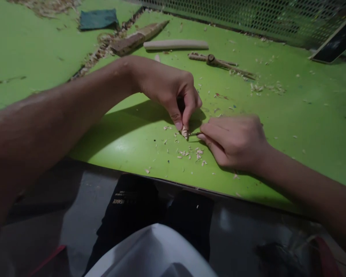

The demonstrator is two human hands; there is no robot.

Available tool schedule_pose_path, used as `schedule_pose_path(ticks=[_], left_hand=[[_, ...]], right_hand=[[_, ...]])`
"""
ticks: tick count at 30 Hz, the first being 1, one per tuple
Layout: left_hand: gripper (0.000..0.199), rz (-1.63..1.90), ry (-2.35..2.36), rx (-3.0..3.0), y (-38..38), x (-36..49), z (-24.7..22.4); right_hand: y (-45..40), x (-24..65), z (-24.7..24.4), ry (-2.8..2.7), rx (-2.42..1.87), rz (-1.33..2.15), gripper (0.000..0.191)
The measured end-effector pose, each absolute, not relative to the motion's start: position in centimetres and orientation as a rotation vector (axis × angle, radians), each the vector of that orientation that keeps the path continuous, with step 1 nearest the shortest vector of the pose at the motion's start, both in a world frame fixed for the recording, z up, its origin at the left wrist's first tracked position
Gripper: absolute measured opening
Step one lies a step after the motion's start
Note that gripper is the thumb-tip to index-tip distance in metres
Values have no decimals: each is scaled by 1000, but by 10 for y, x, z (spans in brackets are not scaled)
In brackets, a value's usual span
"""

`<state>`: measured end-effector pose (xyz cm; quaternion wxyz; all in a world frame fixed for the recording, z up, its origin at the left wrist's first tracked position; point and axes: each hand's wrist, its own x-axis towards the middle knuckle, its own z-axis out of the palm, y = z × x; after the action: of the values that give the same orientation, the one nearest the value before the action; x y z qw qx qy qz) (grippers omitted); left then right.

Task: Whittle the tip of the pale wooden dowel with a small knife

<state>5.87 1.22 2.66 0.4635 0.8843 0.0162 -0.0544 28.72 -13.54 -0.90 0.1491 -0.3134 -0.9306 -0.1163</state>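
Pinched between the thumb and fingers of my left hand [175,92] is a small pale piece of carved wood [185,132], its lower end on or just above the green tabletop [127,142]. My right hand [236,140] is closed around a thin dark carving blade [193,134], whose tip meets the side of the wood piece. Most of the tool's handle is hidden inside my right fingers. Fine wood shavings [200,152] lie scattered below and around both hands.
Beyond my left hand lie a pointed rough wood piece [141,36], a smooth pale stick [175,45] and a forked twig [219,62]. A dark green cloth-like piece [98,19] rests at the back left. A perforated screen [248,19] borders the table's far side.
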Motion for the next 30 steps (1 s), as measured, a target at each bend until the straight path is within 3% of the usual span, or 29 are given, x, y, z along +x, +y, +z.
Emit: schedule_pose_path(ticks=[5,16,26,30], left_hand=[[34,-144,21,2179,11,59,27],[17,-158,26,2142,14,58,26],[37,-143,35,2143,13,59,24],[31,-135,3,2170,13,58,25]], right_hand=[[-133,284,-9,-2699,-867,-330,38],[-141,279,-4,-2724,-861,-463,29],[-144,275,3,-2867,-1004,-442,28],[-144,274,1,-2864,-995,-451,24]])
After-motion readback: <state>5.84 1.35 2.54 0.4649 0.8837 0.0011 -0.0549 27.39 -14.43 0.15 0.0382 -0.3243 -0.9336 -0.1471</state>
